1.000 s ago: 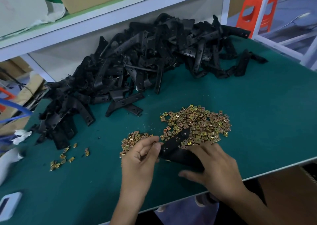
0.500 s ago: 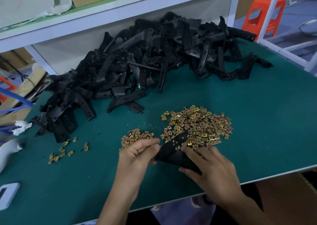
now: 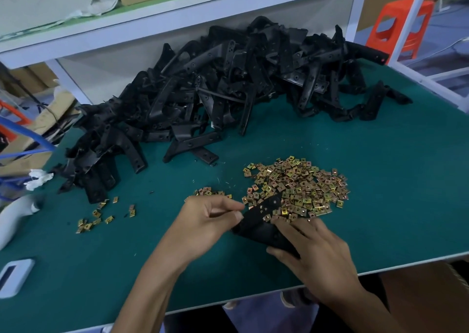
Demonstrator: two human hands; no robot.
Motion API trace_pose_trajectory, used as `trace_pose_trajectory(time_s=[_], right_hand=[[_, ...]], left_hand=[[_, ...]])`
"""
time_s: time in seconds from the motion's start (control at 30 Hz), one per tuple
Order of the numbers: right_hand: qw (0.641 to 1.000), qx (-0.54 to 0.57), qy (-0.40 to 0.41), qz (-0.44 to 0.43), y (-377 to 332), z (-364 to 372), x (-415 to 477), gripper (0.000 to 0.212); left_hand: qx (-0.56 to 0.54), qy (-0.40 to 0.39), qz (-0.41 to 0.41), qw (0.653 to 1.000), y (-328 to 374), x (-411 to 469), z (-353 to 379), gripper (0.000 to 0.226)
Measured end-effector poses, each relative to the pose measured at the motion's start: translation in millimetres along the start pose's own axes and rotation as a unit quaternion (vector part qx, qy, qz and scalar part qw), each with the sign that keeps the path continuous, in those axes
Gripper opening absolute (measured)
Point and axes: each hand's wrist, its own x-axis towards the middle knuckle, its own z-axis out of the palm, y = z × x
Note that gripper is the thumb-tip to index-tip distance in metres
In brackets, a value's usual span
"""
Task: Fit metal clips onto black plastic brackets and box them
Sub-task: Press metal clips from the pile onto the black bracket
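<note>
I hold one black plastic bracket [image 3: 261,217] low over the green table [image 3: 380,180], its free end lying on the big heap of brass-coloured metal clips [image 3: 297,188]. My right hand [image 3: 314,251] grips the bracket's near end from the right. My left hand [image 3: 205,228] has thumb and fingers pinched together at the bracket's left edge; whether a clip sits between them is hidden. A large pile of black brackets [image 3: 228,88] fills the back of the table.
A smaller clump of clips [image 3: 210,193] lies just beyond my left hand, and scattered clips [image 3: 99,215] lie at the left. A white device [image 3: 14,276] sits at the table's left edge. A white shelf [image 3: 177,15] overhangs the back; an orange stool [image 3: 401,27] stands beyond.
Both hands stay on the bracket and have barely moved on the table. The camera has tilted a little, shifting the whole scene slightly in the frame.
</note>
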Motion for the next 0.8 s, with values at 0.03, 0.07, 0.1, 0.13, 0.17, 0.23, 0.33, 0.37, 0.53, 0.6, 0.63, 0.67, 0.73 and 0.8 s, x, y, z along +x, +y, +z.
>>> trace_pose_trajectory(time_s=[0.03, 0.07, 0.1, 0.13, 0.17, 0.23, 0.33, 0.37, 0.53, 0.6, 0.63, 0.67, 0.73, 0.8], right_hand=[[1.0, 0.001, 0.005, 0.002, 0, 0, 0, 0.048], [1.0, 0.003, 0.01, 0.005, 0, 0, 0, 0.049], [1.0, 0.007, 0.015, 0.009, 0, 0, 0, 0.05], [1.0, 0.012, 0.02, 0.016, -1, 0, 0, 0.051], [0.999, 0.019, 0.024, 0.021, -1, 0, 1, 0.052], [0.999, 0.022, 0.025, 0.021, -3, -1, 1, 0.051], [1.0, 0.011, 0.016, 0.017, -2, -3, 1, 0.051], [1.0, 0.007, 0.014, 0.018, -2, -3, 0, 0.051], [1.0, -0.008, 0.012, 0.003, -1, 0, -1, 0.05], [1.0, 0.003, 0.025, 0.003, 0, 1, 0, 0.049], [0.999, 0.009, 0.032, 0.006, 0, 2, 0, 0.049], [0.999, 0.013, 0.036, 0.007, -1, 2, 0, 0.049], [0.999, 0.011, 0.042, 0.006, -1, 3, 0, 0.05], [0.999, 0.011, 0.047, 0.005, -1, 4, 0, 0.05]], left_hand=[[-0.006, 0.001, 0.003, 1.0, 0, 1, 3, 0.014], [-0.014, -0.005, 0.008, 1.0, 0, 0, 6, 0.014], [-0.016, -0.016, 0.024, 0.999, -3, -2, 11, 0.019], [-0.001, -0.02, 0.045, 0.999, -7, -5, 15, 0.029], [0.029, -0.012, 0.062, 0.998, -12, -8, 19, 0.04], [0.086, 0.048, 0.079, 0.992, -19, -11, 25, 0.05], [0.141, 0.145, 0.12, 0.972, -25, -10, 30, 0.032], [0.17, 0.158, 0.139, 0.963, -26, -11, 32, 0.027], [0.215, 0.142, 0.181, 0.949, -35, -17, 28, 0.022], [0.185, 0.09, 0.152, 0.967, -34, -11, 18, 0.023], [0.161, 0.077, 0.149, 0.973, -34, -5, 11, 0.025], [0.152, 0.086, 0.156, 0.972, -35, 2, 5, 0.026], [0.232, 0.136, 0.171, 0.948, -39, 24, -6, 0.025], [0.345, 0.146, 0.161, 0.913, -41, 44, -10, 0.023]])
